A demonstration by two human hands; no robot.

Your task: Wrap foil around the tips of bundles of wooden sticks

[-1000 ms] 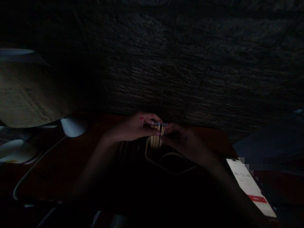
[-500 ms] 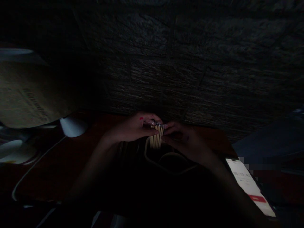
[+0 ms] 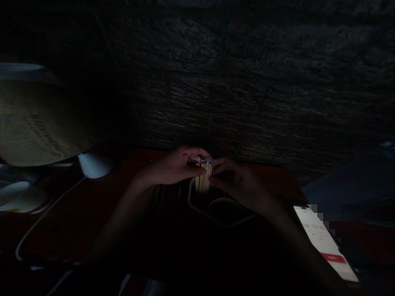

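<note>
We judge the pale sticks (image 3: pixel 202 183) light and stiff, perhaps brittle if bent, and their film (image 3: pixel 206 160) soft and slippery; mid-bundle is our best hold. They stand upright between the hands, at the rim of a dark container (image 3: pixel 200 210) (whether they rest inside, we cannot tell). Our left hand (image 3: pixel 173 166) closes fingers and thumb around them; our right hand (image 3: pixel 247 183) curls half open at their side, its grip unclear. We count one bundle, one container, two hands, but cannot count the sticks

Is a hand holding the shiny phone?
No, the phone lies off to the right, while the left hand and right hand are at the sticks.
</note>
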